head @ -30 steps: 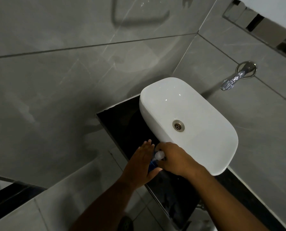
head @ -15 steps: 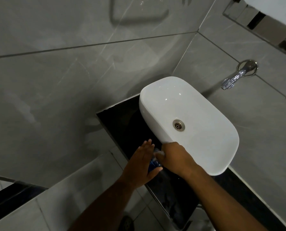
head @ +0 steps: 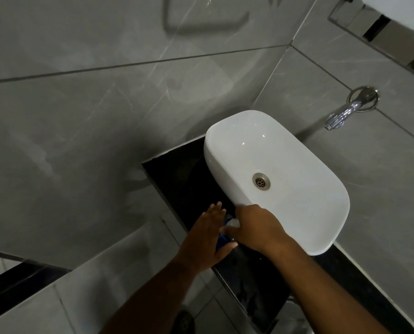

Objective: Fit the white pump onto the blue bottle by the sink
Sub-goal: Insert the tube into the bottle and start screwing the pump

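Our right hand (head: 256, 227) closed its fingers (head: 227, 230) on the white pump (head: 233, 222) atop the blue bottle (head: 223, 238); our left hand (head: 204, 237) cupped the bottle, fingers extended, on the black table (head: 184, 179) beside the white sink (head: 297, 189).

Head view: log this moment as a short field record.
setting: white sink on a black counter, grey tiled walls
tap: chrome wall tap, no water visible
blue bottle: on the counter beside the sink, mostly hidden
left hand: against the bottle, fingers extended
right hand: closed over the white pump
pump seated: cannot tell
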